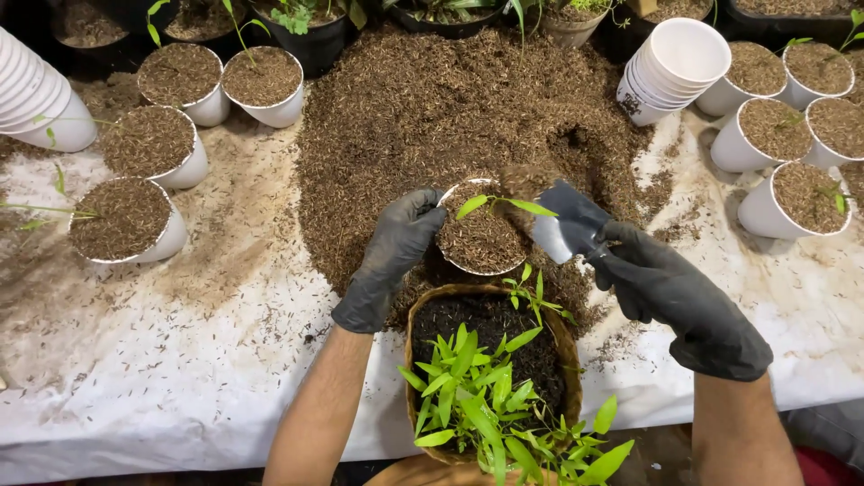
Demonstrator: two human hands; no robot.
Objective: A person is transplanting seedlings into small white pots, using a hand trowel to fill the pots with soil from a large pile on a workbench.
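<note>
My left hand [396,247], in a black glove, grips the left rim of a white cup [481,241] filled with brown husk mix. A small green seedling [502,205] stands in that cup. My right hand [661,292], also gloved in black, holds a metal trowel [558,229] tilted at the cup's right edge, with a blurred clump of mix at its tip. Behind the cup lies a large heap of brown husk mix [450,117] on the white sheet. A woven basket [490,378] of dark soil and green seedlings sits just in front of me.
Filled white cups [148,144] stand at the left, some with seedlings. More filled cups [796,193] stand at the right. A stack of white cups [670,67] lies at the upper right, another stack [36,94] at the far left. Dark pots [310,31] line the back.
</note>
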